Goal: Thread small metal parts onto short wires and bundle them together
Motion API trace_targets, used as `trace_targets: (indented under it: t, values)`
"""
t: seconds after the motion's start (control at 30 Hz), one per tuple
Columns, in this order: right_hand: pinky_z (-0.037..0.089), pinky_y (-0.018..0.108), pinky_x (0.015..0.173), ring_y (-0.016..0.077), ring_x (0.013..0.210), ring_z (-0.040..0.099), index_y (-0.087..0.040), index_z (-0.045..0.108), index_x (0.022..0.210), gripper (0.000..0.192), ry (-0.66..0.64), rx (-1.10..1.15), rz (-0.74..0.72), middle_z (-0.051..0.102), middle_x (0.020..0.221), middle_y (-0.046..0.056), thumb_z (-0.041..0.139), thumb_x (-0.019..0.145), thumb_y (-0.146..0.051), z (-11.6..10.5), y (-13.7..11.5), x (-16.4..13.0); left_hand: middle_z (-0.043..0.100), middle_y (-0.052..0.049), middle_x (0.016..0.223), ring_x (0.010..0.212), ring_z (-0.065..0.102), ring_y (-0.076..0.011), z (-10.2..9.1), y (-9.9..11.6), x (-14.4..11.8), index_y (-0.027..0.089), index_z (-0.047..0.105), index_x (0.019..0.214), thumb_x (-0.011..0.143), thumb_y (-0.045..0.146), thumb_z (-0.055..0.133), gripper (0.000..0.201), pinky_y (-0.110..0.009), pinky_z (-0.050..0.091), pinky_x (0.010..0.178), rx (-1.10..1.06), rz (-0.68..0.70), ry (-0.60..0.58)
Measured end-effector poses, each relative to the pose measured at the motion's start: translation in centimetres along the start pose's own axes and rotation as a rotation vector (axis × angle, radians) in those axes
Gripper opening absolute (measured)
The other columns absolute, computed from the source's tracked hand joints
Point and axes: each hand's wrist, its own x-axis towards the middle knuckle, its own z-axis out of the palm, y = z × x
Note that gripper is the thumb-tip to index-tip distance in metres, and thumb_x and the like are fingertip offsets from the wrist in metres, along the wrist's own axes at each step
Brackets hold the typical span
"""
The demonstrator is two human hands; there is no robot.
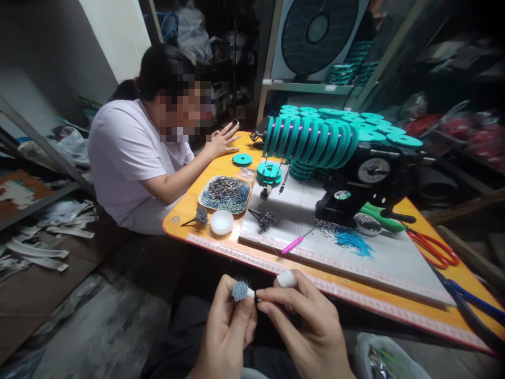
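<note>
Below table edge | left hand (226, 329) pinches bristly bundle (239, 290) | tips upward

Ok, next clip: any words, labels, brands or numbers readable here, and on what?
None can be read.
Round dial on the black machine: markings too small and blurred.
Green sticker on the machine: blurred.
Tape strip along the table edge: fine marks, like a ruler's, too small to read.
Both hands, left and right, hold a small grey bundle; no print on it.
</note>
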Motion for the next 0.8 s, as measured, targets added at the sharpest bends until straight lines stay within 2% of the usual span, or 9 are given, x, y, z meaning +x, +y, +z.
trace_targets:
  t: [0.17,0.23,0.3,0.4,0.47,0.57,0.67,0.73,0.8]
  values:
    - [0.048,0.011,0.063,0.0037,0.072,0.057,-0.019,0.074,0.097,0.018,-0.006,-0.004,-0.019,0.058,0.079,0.001,0.068,0.085,-0.008,0.0,-0.2,0.3,0.022,0.011,0.057,0.047,0.019,-0.0001,-0.1,-0.2,0.1,0.019,0.034,0.077,0.077,0.066,0.069,0.059,-0.014,0.014,0.046,-0.015,-0.018,-0.017]
    - [0.046,0.012,0.061,0.0037,0.069,0.055,-0.018,0.073,0.093,0.015,-0.01,-0.032,-0.035,0.056,0.075,0.001,0.067,0.085,-0.008,0.0,-0.3,0.4,0.022,0.01,0.057,0.048,0.02,-0.0008,-0.2,-0.2,0.2,0.02,0.033,0.076,0.081,0.064,0.068,0.057,-0.015,0.015,0.046,-0.03,-0.002,-0.03]
    - [0.041,0.013,0.056,0.0042,0.064,0.051,-0.016,0.07,0.083,0.011,-0.026,-0.074,-0.058,0.053,0.07,0.001,0.063,0.083,-0.007,0.1,-0.4,0.5,0.023,0.01,0.057,0.049,0.021,-0.0017,-0.2,-0.1,0.4,0.02,0.032,0.076,0.084,0.061,0.066,0.054,-0.015,0.017,0.047,-0.049,0.043,-0.018]
    - [0.035,0.016,0.054,0.005,0.061,0.045,-0.013,0.061,0.07,0.012,-0.017,-0.142,-0.122,0.046,0.065,0.001,0.059,0.08,-0.006,0.3,-0.5,0.7,0.028,0.009,0.06,0.052,0.027,-0.0021,0.0,0.3,0.8,0.02,0.033,0.077,0.08,0.058,0.072,0.055,-0.014,0.023,0.049,-0.098,0.118,0.086]
    - [0.032,0.017,0.055,0.0052,0.062,0.043,-0.013,0.058,0.069,0.012,0.01,-0.183,-0.164,0.045,0.065,0.001,0.058,0.078,-0.004,0.4,-0.5,1.2,0.029,0.009,0.06,0.052,0.03,-0.0021,0.4,0.6,1.2,0.02,0.034,0.078,0.079,0.055,0.075,0.054,-0.014,0.026,0.049,-0.134,0.178,0.143]
    - [0.029,0.018,0.055,0.0058,0.062,0.04,-0.014,0.053,0.071,0.013,0.067,-0.201,-0.216,0.042,0.065,0.001,0.057,0.077,-0.004,0.9,-0.4,2.3,0.028,0.009,0.057,0.049,0.031,-0.0024,0.9,1.3,2.2,0.02,0.033,0.077,0.085,0.049,0.071,0.048,-0.014,0.027,0.048,-0.171,0.279,0.141]
    - [0.028,0.019,0.056,0.0069,0.063,0.039,-0.016,0.05,0.074,0.014,0.111,-0.23,-0.211,0.04,0.066,0.0,0.057,0.078,-0.004,1.0,-0.6,3.3,0.025,0.009,0.055,0.046,0.029,-0.0029,0.5,3.3,3.9,0.021,0.037,0.078,0.09,0.045,0.066,0.039,-0.013,0.028,0.046,-0.19,0.337,0.098]
    - [0.031,0.02,0.058,0.008,0.064,0.043,-0.017,0.05,0.076,0.014,0.128,-0.281,-0.142,0.043,0.067,0.001,0.057,0.078,-0.005,0.7,-1.1,3.6,0.025,0.009,0.054,0.044,0.027,-0.0039,-0.6,5.9,5.3,0.02,0.038,0.076,0.091,0.041,0.064,0.037,-0.015,0.026,0.042,-0.182,0.404,0.085]
    - [0.037,0.022,0.064,0.0094,0.066,0.046,-0.018,0.05,0.075,0.013,0.186,-0.328,-0.033,0.047,0.068,0.001,0.056,0.08,-0.007,0.2,-1.8,3.5,0.025,0.007,0.055,0.044,0.024,-0.0046,-2.4,9.0,6.9,0.018,0.031,0.067,0.093,0.034,0.062,0.043,-0.018,0.022,0.04,-0.189,0.512,0.186]
